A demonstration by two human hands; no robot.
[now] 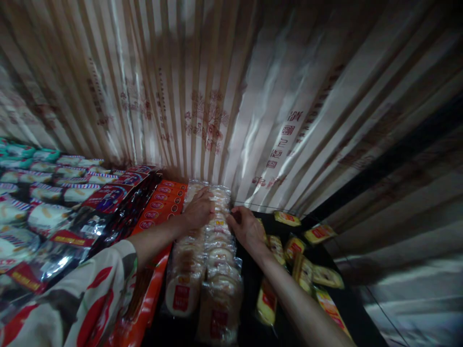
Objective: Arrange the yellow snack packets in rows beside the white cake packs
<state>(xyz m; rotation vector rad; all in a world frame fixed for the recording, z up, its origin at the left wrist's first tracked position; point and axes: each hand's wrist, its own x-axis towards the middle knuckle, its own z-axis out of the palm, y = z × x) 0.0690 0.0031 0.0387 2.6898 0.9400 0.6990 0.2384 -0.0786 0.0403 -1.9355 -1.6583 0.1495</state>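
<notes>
- I saw the left hand (198, 209) laid over the far part of the two rows, fingers reaching forward; I couldn't tell whether it pinched anything.
- I had the right hand (248, 229) beside the right row's far part, fingers curled inward; its grip was unclear to me.
- Beneath and between them ran the left row of wrapped cakes (188, 262) and right row of wrapped cakes (220, 255), side by side, long axes pointing from the near side toward the curtain (217, 86).
- Their nearest packs showed red labels facing my camera.
- To the left I saw orange packets (164, 200); to the right, scattered yellow packets (304, 272) lay at mixed angles on black cloth (249, 308).
</notes>
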